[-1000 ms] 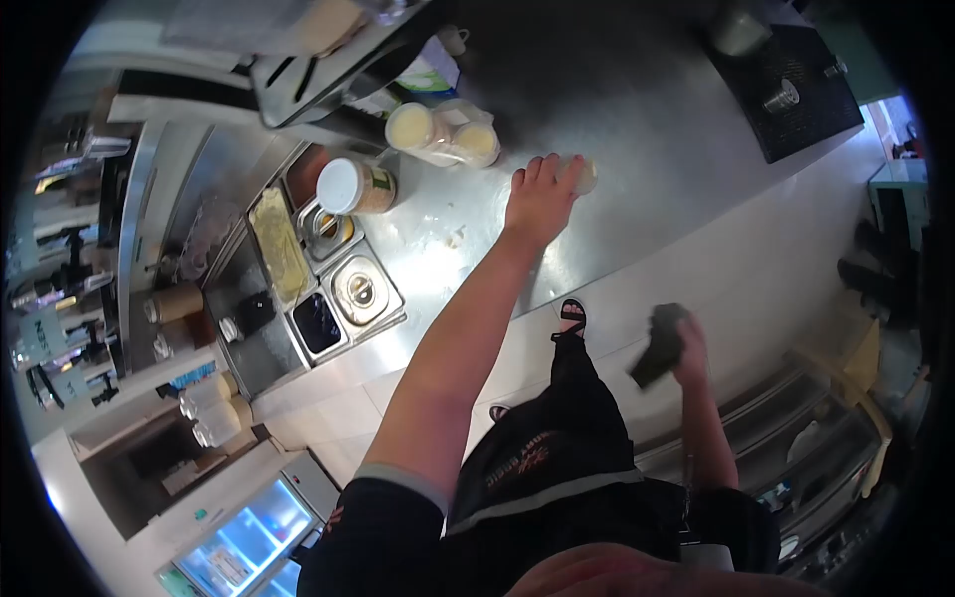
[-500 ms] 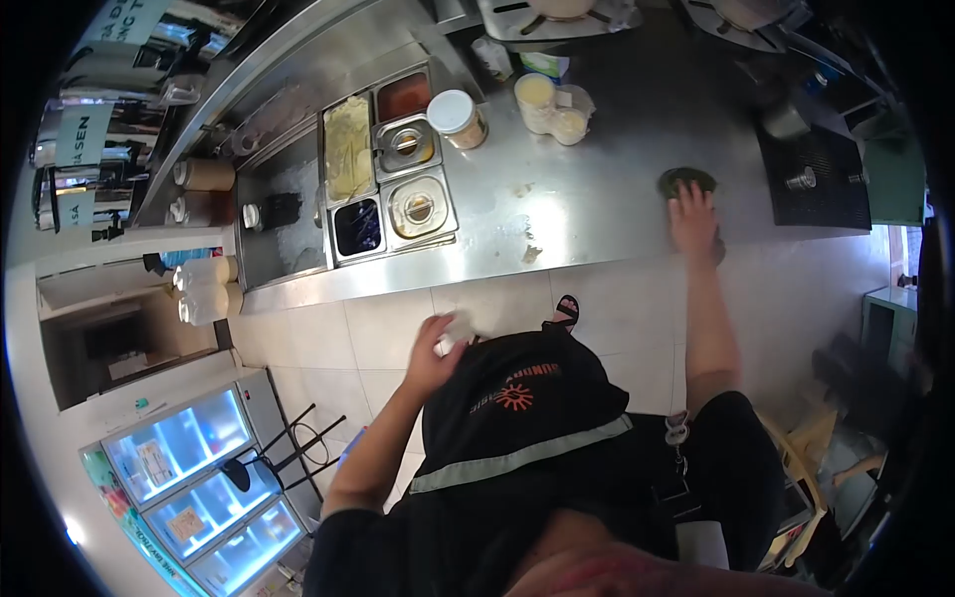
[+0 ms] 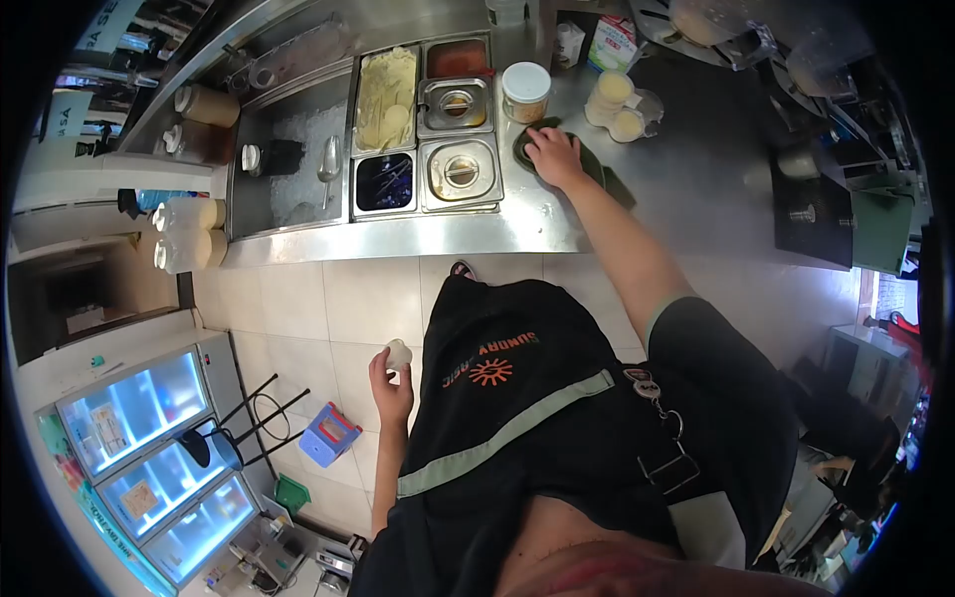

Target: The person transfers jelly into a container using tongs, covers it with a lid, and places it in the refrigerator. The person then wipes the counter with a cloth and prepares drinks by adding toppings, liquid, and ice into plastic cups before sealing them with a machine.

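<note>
My right hand [image 3: 555,157] presses with spread fingers on a dark green cloth [image 3: 589,167] on the steel counter [image 3: 686,214]. Just beyond the fingers stands a clear jar with a white lid [image 3: 525,88]. Low in front of the counter, beside my apron, my left hand [image 3: 391,390] is closed around a small white lump [image 3: 399,354]; it could be crumpled tissue, but I cannot tell. Left of the cloth are lidded steel pans [image 3: 460,171] and a pan of pale yellow food [image 3: 386,95].
Yellow-filled cups [image 3: 615,90] stand at the back of the counter by a carton [image 3: 613,45]. An ice well [image 3: 298,184] with a scoop [image 3: 328,159] lies left. Black mat [image 3: 814,214] at right; a stool [image 3: 214,446] and blue bin [image 3: 329,435] on the floor.
My right hand has slid the green cloth leftwards along the counter to beside the white-lidded jar. My left hand still has the white lump, now lower and nearer my body. The view has shifted.
</note>
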`<state>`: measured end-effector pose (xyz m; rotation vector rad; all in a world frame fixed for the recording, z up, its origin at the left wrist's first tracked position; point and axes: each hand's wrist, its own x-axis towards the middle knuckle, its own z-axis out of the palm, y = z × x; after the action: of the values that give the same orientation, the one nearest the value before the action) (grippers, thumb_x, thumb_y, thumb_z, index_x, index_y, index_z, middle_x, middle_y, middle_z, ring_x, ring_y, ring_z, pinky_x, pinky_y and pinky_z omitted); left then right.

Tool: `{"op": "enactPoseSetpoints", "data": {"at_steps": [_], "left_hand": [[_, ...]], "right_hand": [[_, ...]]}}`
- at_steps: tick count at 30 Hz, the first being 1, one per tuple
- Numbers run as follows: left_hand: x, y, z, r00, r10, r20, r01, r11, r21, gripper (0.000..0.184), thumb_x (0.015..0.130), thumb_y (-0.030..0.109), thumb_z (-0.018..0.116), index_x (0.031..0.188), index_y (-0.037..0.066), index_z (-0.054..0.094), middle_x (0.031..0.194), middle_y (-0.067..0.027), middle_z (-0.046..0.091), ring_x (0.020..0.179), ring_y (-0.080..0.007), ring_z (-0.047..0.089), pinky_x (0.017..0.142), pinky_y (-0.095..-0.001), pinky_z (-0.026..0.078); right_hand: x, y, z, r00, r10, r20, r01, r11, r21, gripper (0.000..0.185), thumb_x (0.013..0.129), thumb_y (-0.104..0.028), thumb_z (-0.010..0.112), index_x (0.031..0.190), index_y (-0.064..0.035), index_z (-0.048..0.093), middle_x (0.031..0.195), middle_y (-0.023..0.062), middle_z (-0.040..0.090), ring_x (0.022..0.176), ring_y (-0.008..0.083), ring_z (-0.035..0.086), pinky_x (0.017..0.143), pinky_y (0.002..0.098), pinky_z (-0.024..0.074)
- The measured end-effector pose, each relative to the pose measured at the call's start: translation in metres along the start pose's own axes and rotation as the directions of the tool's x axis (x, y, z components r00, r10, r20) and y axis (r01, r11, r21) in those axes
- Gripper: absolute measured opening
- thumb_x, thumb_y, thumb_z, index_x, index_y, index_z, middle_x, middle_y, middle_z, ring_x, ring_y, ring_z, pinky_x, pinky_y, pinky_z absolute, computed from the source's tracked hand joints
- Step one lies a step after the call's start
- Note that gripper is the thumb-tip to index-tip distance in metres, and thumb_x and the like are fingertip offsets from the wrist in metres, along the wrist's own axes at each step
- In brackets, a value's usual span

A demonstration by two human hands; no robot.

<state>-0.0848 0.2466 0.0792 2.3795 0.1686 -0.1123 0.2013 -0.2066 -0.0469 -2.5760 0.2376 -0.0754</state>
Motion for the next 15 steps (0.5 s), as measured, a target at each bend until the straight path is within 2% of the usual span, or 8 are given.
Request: {"op": "enactPoseSetpoints", "data": {"at_steps": [3, 5, 7, 8, 9, 11, 14, 15], "left_hand": [[-0.005, -0.007, -0.01, 0.999, -0.035, -0.014, 0.034, 0.999, -0.025, 0.044, 0.088, 0.01, 0.065, 0.129, 0.003, 0.052, 0.127, -0.0158, 0.051, 0.109, -0.0288, 0.056, 0.079, -0.0354, 0.051], [-0.01, -0.017, -0.016, 0.995, -0.087, -0.056, 0.085, 0.996, -0.037, 0.044, 0.089, 0.01, 0.064, 0.13, 0.003, 0.051, 0.127, -0.0155, 0.05, 0.11, -0.0281, 0.056, 0.079, -0.0359, 0.051], [-0.018, -0.033, -0.018, 0.991, -0.12, -0.066, 0.116, 0.991, -0.065, 0.044, 0.089, 0.01, 0.064, 0.131, 0.003, 0.05, 0.128, -0.0152, 0.05, 0.111, -0.0274, 0.056, 0.08, -0.0356, 0.051], [-0.02, -0.038, -0.015, 0.982, -0.164, -0.092, 0.155, 0.983, -0.1, 0.044, 0.089, 0.011, 0.064, 0.131, 0.003, 0.05, 0.128, -0.0149, 0.05, 0.111, -0.0267, 0.055, 0.08, -0.0353, 0.052], [-0.022, -0.041, -0.016, 0.98, -0.187, -0.073, 0.182, 0.981, -0.065, 0.044, 0.09, 0.011, 0.063, 0.131, 0.004, 0.049, 0.129, -0.0145, 0.049, 0.112, -0.0257, 0.055, 0.081, -0.034, 0.052], [-0.023, -0.041, -0.012, 0.978, -0.209, -0.023, 0.208, 0.977, -0.048, 0.043, 0.091, 0.012, 0.063, 0.131, 0.004, 0.049, 0.129, -0.0145, 0.049, 0.111, -0.026, 0.055, 0.08, -0.0333, 0.053], [-0.018, -0.035, -0.011, 0.988, -0.153, 0.038, 0.154, 0.987, -0.037, 0.043, 0.091, 0.012, 0.063, 0.131, 0.003, 0.049, 0.129, -0.0141, 0.049, 0.111, -0.0259, 0.056, 0.08, -0.0334, 0.053], [-0.012, -0.029, -0.006, 0.992, -0.121, 0.036, 0.123, 0.992, -0.038, 0.043, 0.091, 0.013, 0.063, 0.131, 0.003, 0.049, 0.128, -0.014, 0.049, 0.111, -0.0258, 0.056, 0.08, -0.0334, 0.052]], "right_hand": [[-0.03, -0.022, 0.004, 0.981, -0.153, 0.123, 0.16, 0.986, -0.044, 0.04, 0.091, -0.043, 0.053, 0.126, -0.0236, 0.06, 0.134, 0.0037, 0.052, 0.133, 0.0249, 0.039, 0.107, 0.07, 0.0158], [-0.064, -0.037, -0.006, 0.974, -0.134, 0.182, 0.14, 0.99, -0.02, 0.037, 0.089, -0.042, 0.058, 0.12, -0.0224, 0.063, 0.13, 0.0029, 0.053, 0.134, 0.027, 0.038, 0.106, 0.0712, 0.0164], [-0.081, -0.037, -0.01, 0.984, -0.12, 0.129, 0.132, 0.987, -0.087, 0.038, 0.086, -0.044, 0.062, 0.117, -0.0214, 0.064, 0.134, 0.0032, 0.051, 0.136, 0.0307, 0.034, 0.106, 0.0714, 0.017], [-0.081, -0.042, -0.004, 1.0, -0.006, -0.019, 0.005, 0.999, -0.036, 0.041, 0.084, -0.046, 0.065, 0.115, -0.0185, 0.064, 0.141, 0.0079, 0.044, 0.138, 0.0379, 0.03, 0.106, 0.0711, 0.0173], [-0.078, -0.056, 0.0, 0.978, 0.139, -0.155, -0.147, 0.988, -0.039, 0.05, 0.085, -0.046, 0.063, 0.123, -0.0149, 0.059, 0.146, 0.0138, 0.037, 0.138, 0.0438, 0.026, 0.107, 0.0701, 0.018], [-0.079, -0.067, 0.022, 0.971, 0.177, -0.162, -0.211, 0.952, -0.223, 0.059, 0.088, -0.047, 0.058, 0.135, -0.0118, 0.05, 0.147, 0.0176, 0.035, 0.137, 0.0478, 0.024, 0.109, 0.0676, 0.0172], [-0.12, -0.065, 0.019, 0.998, -0.048, -0.03, 0.04, 0.97, -0.241, 0.058, 0.092, -0.043, 0.054, 0.141, -0.0131, 0.044, 0.148, 0.0158, 0.035, 0.138, 0.0457, 0.025, 0.111, 0.0637, 0.0181], [-0.129, -0.051, 0.013, 0.999, -0.031, -0.042, 0.019, 0.969, -0.248, 0.058, 0.092, -0.043, 0.054, 0.141, -0.0131, 0.044, 0.148, 0.0158, 0.035, 0.138, 0.0457, 0.025, 0.111, 0.0637, 0.0181]]}}
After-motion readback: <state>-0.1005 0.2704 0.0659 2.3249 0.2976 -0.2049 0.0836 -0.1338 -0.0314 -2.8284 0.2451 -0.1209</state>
